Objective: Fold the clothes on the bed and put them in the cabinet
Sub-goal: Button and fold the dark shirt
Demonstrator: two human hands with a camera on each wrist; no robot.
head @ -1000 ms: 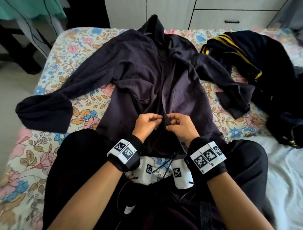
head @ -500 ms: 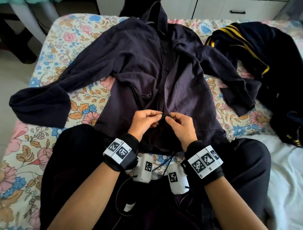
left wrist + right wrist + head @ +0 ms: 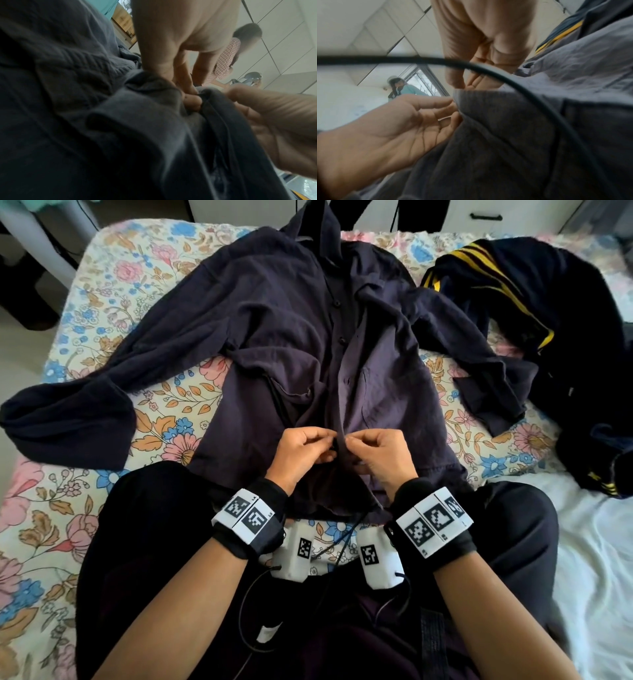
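A dark purple button shirt (image 3: 281, 313) lies face up on the floral bed sheet (image 3: 113, 285), sleeves spread to both sides. My left hand (image 3: 330, 445) and right hand (image 3: 349, 445) meet at the lower front placket, and each pinches an edge of the shirt. In the left wrist view the left hand (image 3: 185, 86) grips a bunched fold of the shirt (image 3: 120, 121), with fingers (image 3: 274, 115) of the right hand beside it. In the right wrist view the right hand (image 3: 465, 83) pinches the shirt's edge (image 3: 505, 121); the left hand (image 3: 450, 108) touches the same edge.
A navy garment with yellow stripes (image 3: 534, 302) lies heaped at the right of the bed. White cabinet drawers (image 3: 486, 216) stand behind the bed. A white sheet (image 3: 599, 559) covers the near right. My crossed legs (image 3: 154, 542) lie at the shirt's hem. A black cable (image 3: 419, 60) crosses the right wrist view.
Both hands stay at the shirt's lower front edges, and their fingertips have drawn closer together. The head view has tilted down a little.
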